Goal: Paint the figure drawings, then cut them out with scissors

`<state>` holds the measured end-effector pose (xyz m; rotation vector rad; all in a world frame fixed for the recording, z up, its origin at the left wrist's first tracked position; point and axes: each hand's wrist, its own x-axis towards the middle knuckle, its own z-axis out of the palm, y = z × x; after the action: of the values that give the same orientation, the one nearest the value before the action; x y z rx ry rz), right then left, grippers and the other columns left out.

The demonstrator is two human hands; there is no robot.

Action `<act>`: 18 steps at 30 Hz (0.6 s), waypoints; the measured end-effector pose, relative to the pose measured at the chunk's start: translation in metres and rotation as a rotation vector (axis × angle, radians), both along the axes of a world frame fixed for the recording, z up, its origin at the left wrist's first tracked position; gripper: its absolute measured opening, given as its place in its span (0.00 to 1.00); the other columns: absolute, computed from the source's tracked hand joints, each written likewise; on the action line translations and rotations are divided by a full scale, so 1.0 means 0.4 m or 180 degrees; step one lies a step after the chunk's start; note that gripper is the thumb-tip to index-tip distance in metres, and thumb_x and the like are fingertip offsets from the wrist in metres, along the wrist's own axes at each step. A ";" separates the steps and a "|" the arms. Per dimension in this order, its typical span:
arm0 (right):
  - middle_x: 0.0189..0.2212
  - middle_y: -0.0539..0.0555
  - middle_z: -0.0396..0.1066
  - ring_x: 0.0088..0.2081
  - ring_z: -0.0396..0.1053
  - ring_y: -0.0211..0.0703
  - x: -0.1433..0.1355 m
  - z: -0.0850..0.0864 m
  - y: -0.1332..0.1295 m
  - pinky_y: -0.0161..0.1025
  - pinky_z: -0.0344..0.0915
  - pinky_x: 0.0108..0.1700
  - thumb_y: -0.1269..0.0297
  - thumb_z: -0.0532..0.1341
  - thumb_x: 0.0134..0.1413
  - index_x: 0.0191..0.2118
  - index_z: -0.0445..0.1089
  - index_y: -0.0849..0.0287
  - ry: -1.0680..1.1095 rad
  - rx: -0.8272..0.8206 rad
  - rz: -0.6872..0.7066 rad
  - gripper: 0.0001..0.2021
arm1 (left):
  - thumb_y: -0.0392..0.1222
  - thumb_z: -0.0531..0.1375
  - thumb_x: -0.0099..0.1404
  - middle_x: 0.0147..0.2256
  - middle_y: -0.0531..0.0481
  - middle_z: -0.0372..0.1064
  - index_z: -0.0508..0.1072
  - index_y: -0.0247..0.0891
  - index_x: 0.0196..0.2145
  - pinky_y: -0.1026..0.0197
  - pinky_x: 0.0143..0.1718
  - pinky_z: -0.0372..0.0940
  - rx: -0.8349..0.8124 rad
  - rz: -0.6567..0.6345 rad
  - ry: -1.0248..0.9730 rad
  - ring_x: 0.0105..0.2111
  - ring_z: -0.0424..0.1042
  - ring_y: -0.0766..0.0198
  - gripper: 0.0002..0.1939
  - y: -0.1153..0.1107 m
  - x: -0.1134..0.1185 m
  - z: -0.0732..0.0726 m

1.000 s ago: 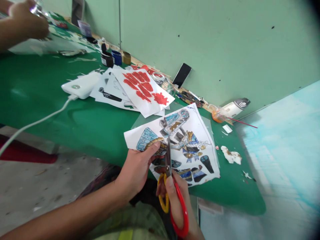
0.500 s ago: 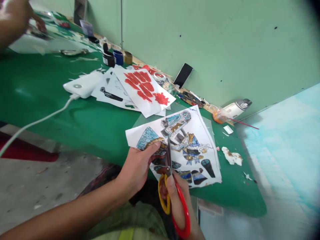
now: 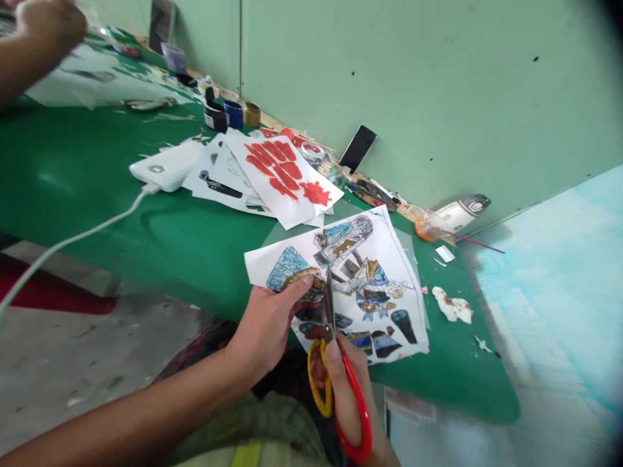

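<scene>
A white paper sheet (image 3: pixel 399 259) with coloured drawings in blue, brown and black is held over the green table's front edge. My left hand (image 3: pixel 267 318) pinches its left part, thumb on top beside a brown and black drawing. In my right hand (image 3: pixel 348 383) are scissors (image 3: pixel 360 415) with one red and one yellow handle loop. Their blades point away from me and lie against the sheet, just right of my left fingertips. The blades look nearly closed. My right fingers are partly hidden by the handles.
Behind the sheet lie papers with red paint (image 3: pixel 277 162). A white device (image 3: pixel 168 165) with a cable is on the left, near paint jars (image 3: pixel 233 113). A phone (image 3: pixel 357 149) leans on the wall. Another person's hand (image 3: pixel 51 26) is at upper left. White scraps (image 3: pixel 452 305) lie right.
The other person's hand at upper left has moved, and a second hand no longer shows over the papers there. My hands, the scissors and the sheet look almost unchanged.
</scene>
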<state>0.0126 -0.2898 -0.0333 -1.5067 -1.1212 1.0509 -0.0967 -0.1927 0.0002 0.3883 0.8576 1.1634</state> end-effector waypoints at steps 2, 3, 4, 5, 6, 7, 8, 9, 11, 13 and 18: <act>0.21 0.49 0.64 0.23 0.60 0.39 0.002 0.000 0.006 0.35 0.61 0.24 0.40 0.55 0.65 0.45 0.75 0.60 0.0220 -0.0151 0.0058 0.26 | 0.41 0.73 0.51 0.34 0.43 0.81 0.79 0.34 0.32 0.59 0.33 0.74 0.0023 -0.0005 0.0000 0.40 0.78 0.50 0.12 0.000 0.000 0.002; 0.21 0.49 0.65 0.23 0.60 0.39 0.004 0.000 0.007 0.35 0.60 0.25 0.40 0.56 0.64 0.43 0.75 0.60 0.0296 -0.0229 0.0112 0.26 | 0.41 0.73 0.51 0.34 0.43 0.81 0.79 0.35 0.32 0.58 0.33 0.74 0.0032 -0.0004 -0.0007 0.41 0.78 0.49 0.12 0.000 0.000 0.002; 0.22 0.50 0.66 0.23 0.61 0.39 0.006 -0.001 0.007 0.35 0.61 0.26 0.40 0.56 0.64 0.43 0.75 0.60 0.0313 -0.0275 0.0176 0.26 | 0.41 0.73 0.51 0.34 0.43 0.81 0.79 0.35 0.32 0.58 0.33 0.75 0.0040 0.0002 -0.0015 0.42 0.78 0.48 0.12 -0.001 0.000 0.003; 0.23 0.51 0.68 0.25 0.63 0.40 0.009 -0.003 0.006 0.36 0.62 0.27 0.40 0.56 0.64 0.43 0.74 0.60 0.0296 -0.0285 0.0238 0.25 | 0.41 0.73 0.51 0.33 0.43 0.81 0.79 0.35 0.33 0.57 0.33 0.75 0.0043 0.0011 -0.0020 0.42 0.78 0.47 0.12 -0.001 0.000 0.003; 0.26 0.52 0.71 0.26 0.65 0.41 0.011 -0.005 0.004 0.36 0.63 0.29 0.40 0.56 0.65 0.44 0.74 0.60 0.0270 -0.0273 0.0297 0.25 | 0.41 0.73 0.51 0.33 0.43 0.81 0.79 0.35 0.34 0.57 0.34 0.75 0.0043 0.0023 -0.0021 0.43 0.78 0.47 0.13 -0.001 0.000 0.004; 0.28 0.54 0.73 0.28 0.68 0.42 0.013 -0.008 0.002 0.36 0.64 0.30 0.41 0.56 0.65 0.45 0.73 0.60 0.0257 -0.0239 0.0341 0.24 | 0.40 0.73 0.50 0.33 0.43 0.81 0.80 0.35 0.34 0.56 0.34 0.75 0.0047 0.0039 -0.0020 0.43 0.78 0.46 0.13 -0.002 0.000 0.004; 0.31 0.55 0.74 0.30 0.70 0.43 0.015 -0.012 0.000 0.37 0.65 0.31 0.41 0.56 0.65 0.46 0.73 0.60 0.0270 -0.0198 0.0360 0.24 | 0.40 0.73 0.50 0.33 0.43 0.81 0.80 0.35 0.35 0.56 0.34 0.75 0.0051 0.0049 -0.0022 0.43 0.78 0.46 0.14 -0.002 0.000 0.004; 0.32 0.55 0.74 0.31 0.72 0.44 0.016 -0.015 -0.002 0.37 0.66 0.31 0.42 0.56 0.65 0.47 0.72 0.60 0.0308 -0.0166 0.0363 0.24 | 0.40 0.74 0.50 0.33 0.43 0.81 0.80 0.35 0.36 0.56 0.34 0.75 0.0057 0.0056 -0.0024 0.43 0.78 0.46 0.15 -0.002 -0.001 0.004; 0.32 0.54 0.74 0.31 0.73 0.44 0.017 -0.021 -0.004 0.37 0.66 0.32 0.42 0.56 0.65 0.48 0.72 0.59 0.0387 -0.0158 0.0371 0.24 | 0.40 0.73 0.50 0.33 0.43 0.81 0.80 0.35 0.36 0.56 0.35 0.75 0.0076 0.0055 -0.0032 0.44 0.78 0.46 0.15 -0.002 -0.002 0.005; 0.30 0.53 0.72 0.31 0.73 0.44 0.015 -0.023 -0.003 0.36 0.66 0.31 0.42 0.56 0.65 0.47 0.72 0.59 0.0436 -0.0170 0.0368 0.24 | 0.40 0.73 0.51 0.33 0.43 0.81 0.79 0.35 0.36 0.56 0.35 0.75 0.0090 0.0048 -0.0038 0.44 0.78 0.46 0.14 -0.002 -0.004 0.007; 0.27 0.53 0.73 0.27 0.70 0.40 0.006 -0.013 0.004 0.34 0.63 0.28 0.43 0.56 0.66 0.42 0.72 0.60 0.0388 -0.0290 0.0234 0.23 | 0.40 0.73 0.51 0.34 0.43 0.80 0.79 0.35 0.36 0.57 0.34 0.75 0.0076 0.0007 -0.0018 0.46 0.77 0.46 0.14 -0.002 -0.004 0.008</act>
<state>0.0150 -0.2882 -0.0384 -1.4605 -1.0625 1.2421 -0.0982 -0.1936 0.0035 0.4036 0.8398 1.1771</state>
